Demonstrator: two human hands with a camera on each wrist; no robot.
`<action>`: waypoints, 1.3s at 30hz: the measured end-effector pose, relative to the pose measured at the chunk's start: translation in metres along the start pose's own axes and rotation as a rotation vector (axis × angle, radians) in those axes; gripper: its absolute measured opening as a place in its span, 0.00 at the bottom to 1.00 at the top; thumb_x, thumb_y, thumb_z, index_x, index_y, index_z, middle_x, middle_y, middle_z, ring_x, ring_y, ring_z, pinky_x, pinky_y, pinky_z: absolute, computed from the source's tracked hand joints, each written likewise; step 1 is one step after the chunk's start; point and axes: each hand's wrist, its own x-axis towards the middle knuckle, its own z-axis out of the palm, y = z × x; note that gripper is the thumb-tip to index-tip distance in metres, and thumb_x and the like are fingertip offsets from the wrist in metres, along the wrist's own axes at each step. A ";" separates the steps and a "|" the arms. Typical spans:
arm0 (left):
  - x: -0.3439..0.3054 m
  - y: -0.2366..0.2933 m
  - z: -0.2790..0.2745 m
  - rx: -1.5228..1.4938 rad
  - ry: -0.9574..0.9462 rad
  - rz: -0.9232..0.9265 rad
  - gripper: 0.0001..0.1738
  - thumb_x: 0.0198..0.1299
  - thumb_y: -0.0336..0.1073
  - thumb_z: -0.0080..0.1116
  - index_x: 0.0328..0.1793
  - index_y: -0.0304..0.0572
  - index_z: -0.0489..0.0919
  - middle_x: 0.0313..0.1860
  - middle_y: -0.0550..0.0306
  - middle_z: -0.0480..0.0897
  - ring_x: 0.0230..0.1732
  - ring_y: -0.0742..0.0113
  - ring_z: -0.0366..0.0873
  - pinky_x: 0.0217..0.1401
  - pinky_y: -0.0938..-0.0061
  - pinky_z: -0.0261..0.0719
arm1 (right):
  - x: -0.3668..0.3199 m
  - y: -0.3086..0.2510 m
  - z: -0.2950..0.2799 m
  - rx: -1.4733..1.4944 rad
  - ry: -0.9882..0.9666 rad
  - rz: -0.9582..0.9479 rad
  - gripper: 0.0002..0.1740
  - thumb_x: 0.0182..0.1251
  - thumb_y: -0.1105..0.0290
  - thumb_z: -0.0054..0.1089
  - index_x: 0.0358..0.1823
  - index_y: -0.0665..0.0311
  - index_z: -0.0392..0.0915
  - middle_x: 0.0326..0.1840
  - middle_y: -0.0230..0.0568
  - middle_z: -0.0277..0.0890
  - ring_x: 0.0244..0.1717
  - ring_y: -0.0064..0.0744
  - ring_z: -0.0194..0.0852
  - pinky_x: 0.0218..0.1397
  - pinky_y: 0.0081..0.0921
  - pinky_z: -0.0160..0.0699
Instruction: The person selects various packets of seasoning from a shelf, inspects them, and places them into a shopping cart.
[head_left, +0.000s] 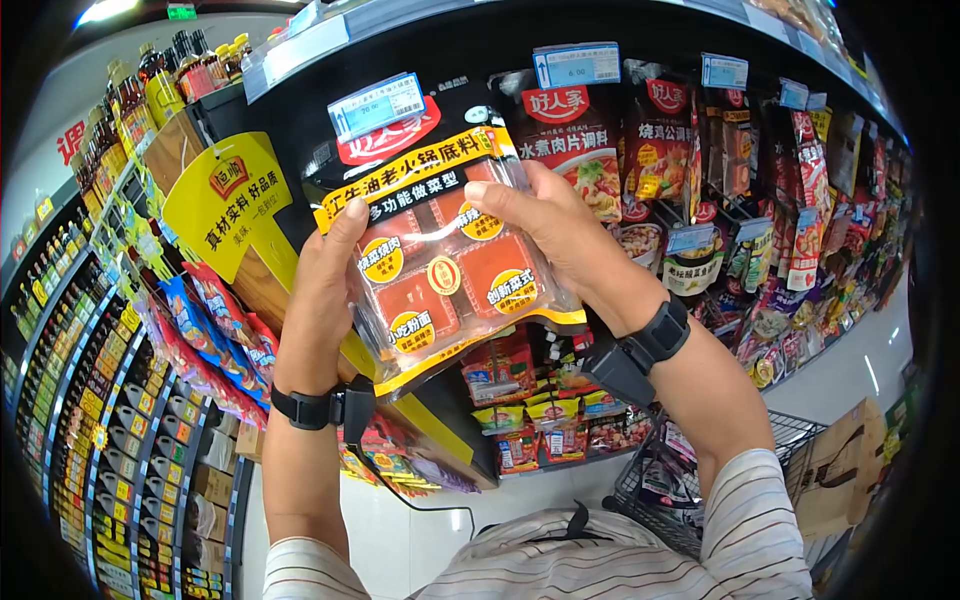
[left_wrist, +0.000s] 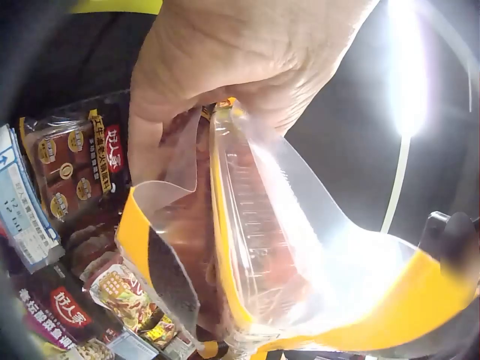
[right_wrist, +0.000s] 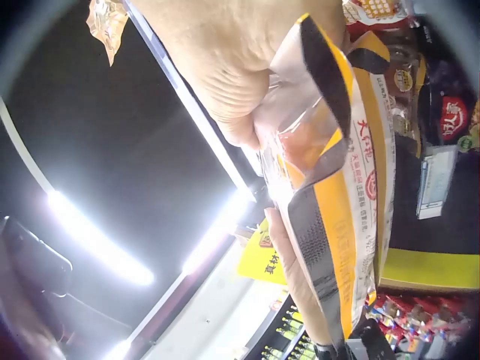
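Observation:
A pack of hotpot soup base with yellow edges and a clear front faces up in the head view. Four-part red blocks show through its film. My left hand grips the left edge, thumb over the front near the top. On the opposite side my right hand holds the upper right edge, its thumb pressed on the black label strip. The fingers behind the pack are hidden. From the left wrist, the pack's side appears as clear film with yellow edges. The right wrist view shows its printed yellow and white side.
Rows of hanging seasoning pouches fill the rack ahead, with price tags above. A yellow sign stands at left, beside shelves of bottles. At lower right are a wire cart and a brown paper bag.

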 end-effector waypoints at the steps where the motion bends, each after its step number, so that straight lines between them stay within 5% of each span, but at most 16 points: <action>1: -0.003 -0.001 0.000 0.001 0.000 -0.010 0.29 0.74 0.52 0.54 0.65 0.32 0.72 0.54 0.47 0.85 0.50 0.65 0.88 0.54 0.71 0.88 | -0.004 -0.003 0.000 -0.012 -0.006 0.006 0.36 0.62 0.55 0.75 0.59 0.76 0.69 0.51 0.48 0.79 0.48 0.29 0.84 0.51 0.27 0.86; 9: -0.023 -0.008 0.016 -0.051 0.064 -0.024 0.27 0.74 0.48 0.54 0.67 0.32 0.72 0.56 0.48 0.84 0.51 0.64 0.87 0.55 0.69 0.87 | -0.020 -0.002 -0.006 -0.012 -0.060 0.016 0.40 0.62 0.55 0.75 0.62 0.78 0.64 0.53 0.48 0.77 0.51 0.29 0.82 0.53 0.27 0.84; 20: -0.044 -0.016 0.034 -0.111 0.117 -0.028 0.26 0.72 0.43 0.54 0.66 0.28 0.72 0.57 0.46 0.83 0.52 0.64 0.87 0.55 0.70 0.87 | -0.041 0.004 -0.018 -0.086 -0.097 0.046 0.36 0.68 0.63 0.69 0.70 0.68 0.62 0.59 0.41 0.76 0.56 0.25 0.78 0.60 0.27 0.81; 25: -0.074 -0.040 0.039 0.037 0.125 -0.066 0.21 0.69 0.38 0.55 0.62 0.30 0.75 0.54 0.53 0.84 0.50 0.70 0.84 0.55 0.72 0.85 | -0.084 0.026 -0.036 -0.095 -0.163 0.139 0.38 0.70 0.63 0.66 0.75 0.65 0.58 0.66 0.39 0.71 0.67 0.27 0.69 0.70 0.32 0.72; 28: -0.093 -0.061 0.037 0.025 0.115 -0.105 0.21 0.67 0.34 0.57 0.64 0.33 0.72 0.55 0.55 0.82 0.54 0.72 0.81 0.56 0.74 0.82 | -0.099 0.026 -0.059 0.033 -0.106 0.248 0.39 0.67 0.54 0.69 0.70 0.68 0.62 0.61 0.40 0.73 0.62 0.27 0.72 0.65 0.30 0.75; 32: -0.114 -0.076 0.040 0.164 0.036 -0.237 0.28 0.65 0.32 0.61 0.69 0.35 0.66 0.58 0.54 0.80 0.54 0.70 0.80 0.59 0.70 0.81 | -0.084 -0.017 -0.100 -0.048 -0.139 0.285 0.28 0.73 0.52 0.62 0.64 0.63 0.70 0.56 0.33 0.78 0.55 0.19 0.76 0.57 0.24 0.77; 35: -0.118 -0.070 0.057 0.217 -0.001 -0.299 0.31 0.61 0.40 0.69 0.65 0.35 0.68 0.57 0.54 0.82 0.58 0.68 0.80 0.61 0.70 0.80 | -0.072 -0.034 -0.114 -0.518 -0.244 0.275 0.29 0.68 0.51 0.68 0.61 0.64 0.77 0.40 0.32 0.83 0.43 0.17 0.78 0.48 0.23 0.77; 39: -0.117 -0.073 0.064 0.198 -0.192 -0.281 0.37 0.61 0.28 0.68 0.73 0.37 0.61 0.63 0.53 0.77 0.63 0.68 0.77 0.65 0.68 0.80 | -0.067 -0.061 -0.118 -0.871 -0.544 0.300 0.26 0.66 0.49 0.70 0.54 0.63 0.84 0.34 0.36 0.84 0.35 0.21 0.78 0.39 0.27 0.76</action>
